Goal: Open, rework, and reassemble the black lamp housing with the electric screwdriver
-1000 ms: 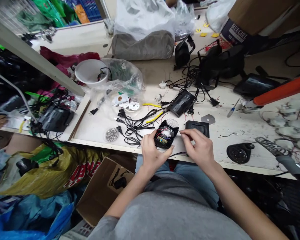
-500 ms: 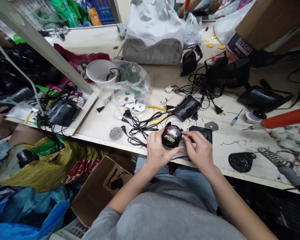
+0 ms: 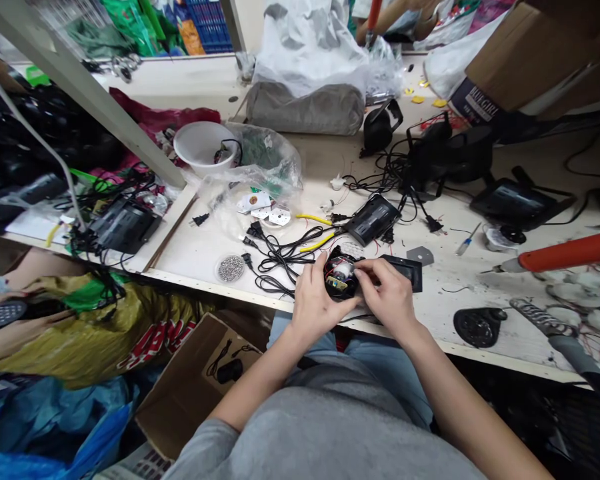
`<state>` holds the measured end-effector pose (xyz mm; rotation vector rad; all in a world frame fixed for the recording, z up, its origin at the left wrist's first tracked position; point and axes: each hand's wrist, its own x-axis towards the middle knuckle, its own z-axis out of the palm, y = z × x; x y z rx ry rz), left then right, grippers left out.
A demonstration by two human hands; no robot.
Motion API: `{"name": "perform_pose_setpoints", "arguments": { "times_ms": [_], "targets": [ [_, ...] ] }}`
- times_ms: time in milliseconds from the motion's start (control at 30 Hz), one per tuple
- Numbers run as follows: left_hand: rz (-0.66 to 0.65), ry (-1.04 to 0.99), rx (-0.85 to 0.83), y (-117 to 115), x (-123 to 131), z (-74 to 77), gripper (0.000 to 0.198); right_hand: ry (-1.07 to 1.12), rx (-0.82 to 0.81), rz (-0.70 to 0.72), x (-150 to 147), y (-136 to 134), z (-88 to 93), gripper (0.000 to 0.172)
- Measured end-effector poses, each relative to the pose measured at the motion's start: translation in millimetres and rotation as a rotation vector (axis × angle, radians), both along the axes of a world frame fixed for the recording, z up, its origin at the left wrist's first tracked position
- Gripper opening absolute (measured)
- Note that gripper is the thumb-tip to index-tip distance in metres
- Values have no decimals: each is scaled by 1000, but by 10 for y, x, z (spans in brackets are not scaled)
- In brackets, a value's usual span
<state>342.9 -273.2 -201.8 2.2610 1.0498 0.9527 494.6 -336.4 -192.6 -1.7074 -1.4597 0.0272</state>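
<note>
My left hand point(image 3: 314, 297) is wrapped around a small round black housing point(image 3: 341, 275) with red wires and a little circuit board inside, held at the front edge of the workbench point(image 3: 480, 273). My right hand point(image 3: 387, 297) reaches into the housing from the right, its fingertips pinched on a small part that I cannot make out. A flat black cover plate point(image 3: 405, 271) lies just behind my right hand. Coiled black cords point(image 3: 280, 252) and yellow-handled pliers point(image 3: 316, 229) lie to the left of the housing.
A dish of small metal beads point(image 3: 231, 267), a white bowl point(image 3: 202, 144), plastic bags, black adapters and a soldering iron stand point(image 3: 540, 308) crowd the bench. An orange-handled tool point(image 3: 567, 253) juts in from the right. Another person's hand holds a remote point(image 3: 5, 313) at the left. An open cardboard box point(image 3: 195, 387) sits below.
My right hand has moved left from the cover plate onto the housing and pinched inside it. The view shifted slightly. The other person's hand at left dropped lower.
</note>
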Motion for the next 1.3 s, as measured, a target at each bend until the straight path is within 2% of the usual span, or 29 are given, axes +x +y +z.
{"name": "perform_pose_setpoints", "arguments": {
  "times_ms": [67,167,300,567,900,1133,1300],
  "targets": [
    [-31,64,-15,0,-8,0,98,-42,8,28,-3,-3,-10,12],
    [-73,177,10,-7,-18,-27,85,-101,13,54,0,-24,-39,11],
    [-77,259,72,-25,-23,-109,78,-170,-6,96,28,-55,-91,12],
    [-67,195,155,-48,-27,-238,75,-277,19,154,73,-23,-120,27],
    [-64,176,167,-55,-29,-255,73,-345,38,159,73,-16,-197,30],
    [-28,246,144,-86,-17,-243,81,-382,13,145,71,-27,-179,28],
    [-49,170,83,-95,-59,-194,94,-381,17,136,63,-40,-173,25]
  ]
}}
